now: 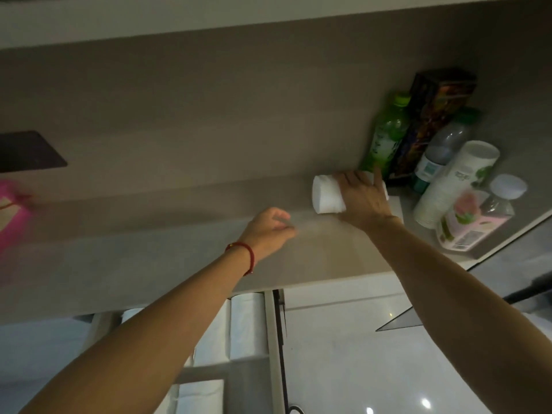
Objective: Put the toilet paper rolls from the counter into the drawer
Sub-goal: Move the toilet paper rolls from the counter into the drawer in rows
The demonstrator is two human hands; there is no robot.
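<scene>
The right hand (363, 198) was closed over a toilet paper roll (327, 196) at the back of the counter (149, 258), right of the frame's centre. The roll lay on its side with its long axis running across the picture — one flat end faced left and showed clear of the palm, the other was hidden under the fingers. The hand came down on it from above, thumb toward the wall, so the roll sat under and slightly left of the grip. Whether it was already lifted off the counter could not be told.

The left hand (268, 231) hung empty below and left of the roll, fingers loosely curled and blurred, near it but not touching. It was the hand closer to the drawer (273, 339), which stood open at the lower centre of the frame, directly beneath the counter's front edge, with white rolls (246, 324) already packed inside.

So the carry looked to run down the frame and leftward, from the back of the counter over its edge. A cluster of bottles (386, 135), a stack of paper cups (454, 186) and a dark box (433, 115) stood just right of the gripped roll.
</scene>
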